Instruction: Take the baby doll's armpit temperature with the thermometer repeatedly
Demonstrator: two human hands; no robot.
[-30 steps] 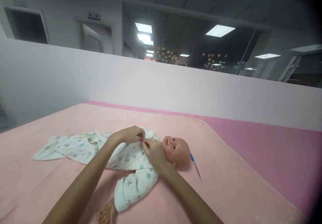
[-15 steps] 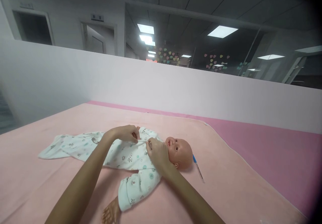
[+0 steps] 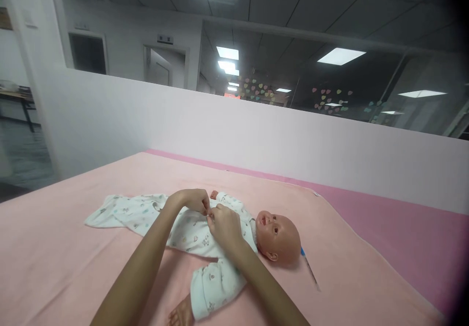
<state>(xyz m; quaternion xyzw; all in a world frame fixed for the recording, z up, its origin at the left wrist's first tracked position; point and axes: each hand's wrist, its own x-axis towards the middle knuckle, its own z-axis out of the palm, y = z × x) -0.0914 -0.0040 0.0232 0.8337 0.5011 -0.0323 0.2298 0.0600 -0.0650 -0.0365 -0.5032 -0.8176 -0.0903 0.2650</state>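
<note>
A baby doll (image 3: 279,238) lies on its back on a peach blanket (image 3: 351,267), its head to the right. It wears a white romper (image 3: 190,235) with small animal and dot prints. Over the doll's chest my left hand (image 3: 195,200) is closed, fingertips pinching the romper's front. My right hand (image 3: 226,223) is closed too, pinching the cloth right beside the left fingertips. The two hands nearly touch, and they hide the exact spot they grip. One doll hand (image 3: 181,312) sticks out of the near sleeve; the other (image 3: 214,195) shows beyond my hands.
Just right of the doll's head lies a thin thermometer-like stick (image 3: 310,269) with a blue end. Pink padding (image 3: 399,228) shows along the blanket's right and far edges. A low white wall (image 3: 256,130) stands behind, with glass above it.
My hands have come closer together at the romper's front, the earlier stretched fold between them now gathered at the fingertips. The whole view has shifted, placing the doll further right and lower.
</note>
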